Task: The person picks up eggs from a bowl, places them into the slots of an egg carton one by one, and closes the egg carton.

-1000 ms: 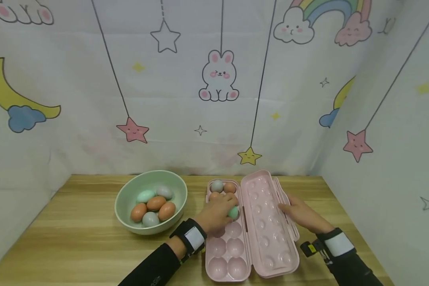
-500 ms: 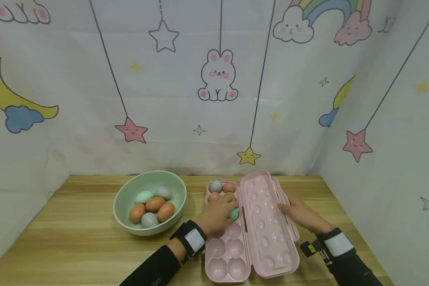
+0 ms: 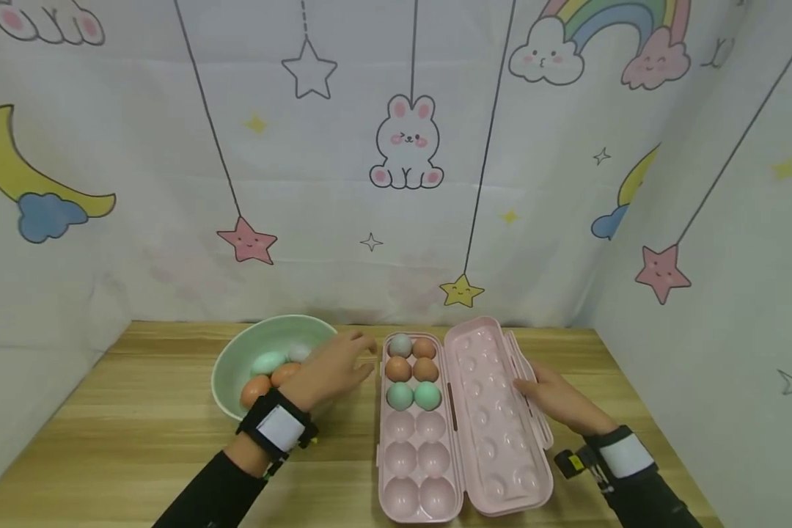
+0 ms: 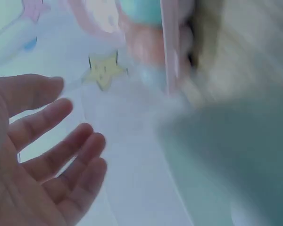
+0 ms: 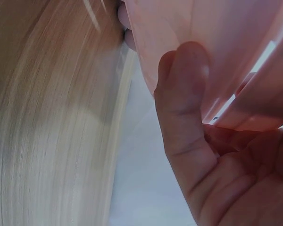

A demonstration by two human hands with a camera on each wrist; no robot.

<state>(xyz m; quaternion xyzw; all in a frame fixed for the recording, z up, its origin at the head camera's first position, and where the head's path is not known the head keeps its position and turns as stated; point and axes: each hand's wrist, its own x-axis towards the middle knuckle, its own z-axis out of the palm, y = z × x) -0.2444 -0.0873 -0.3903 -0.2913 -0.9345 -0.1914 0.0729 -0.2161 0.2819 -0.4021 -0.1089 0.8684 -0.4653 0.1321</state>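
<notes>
My left hand (image 3: 330, 370) is over the right side of a pale green bowl (image 3: 221, 396). Its fingers are loosely bent and hold nothing; the left wrist view shows the bare palm (image 4: 19, 188). Inside the bowl lie eggs, among them a mint-green egg (image 3: 268, 362) and a brown egg (image 3: 254, 391); the hand hides others. A pink egg carton (image 3: 401, 499) lies opened beside it. Its far three rows hold grey, brown and green eggs, such as a green egg (image 3: 427, 396). My right hand (image 3: 561, 396) grips the outer edge of the carton's lid (image 3: 495, 418), thumb over the inner face.
Everything stands on a wooden table (image 3: 105, 440). A white cloth (image 3: 323, 271) with cartoon prints hangs behind it, and a similar wall (image 3: 713, 352) rises on the right. Bare cups show in the carton's near rows.
My left hand has let go of a green egg in the carton's third row and moved left to the bowl. The right hand keeps holding the lid in place.
</notes>
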